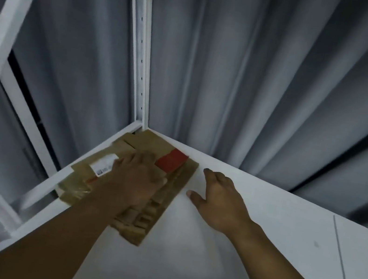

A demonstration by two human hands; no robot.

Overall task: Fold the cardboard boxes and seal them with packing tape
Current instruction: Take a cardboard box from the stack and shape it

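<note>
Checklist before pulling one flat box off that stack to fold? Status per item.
1. Left hand on the stack of flattened boxes: ok, rests on top.
2. Right hand free: ok, open on the white surface beside the stack.
3. Boxes unfolded: ok, all lie flat.
4. Folding room: ok, bare surface right of the stack.
5. Packing tape at hand: not ok, none in view.
6. Top box separated from the rest: cannot tell, blurred.
</note>
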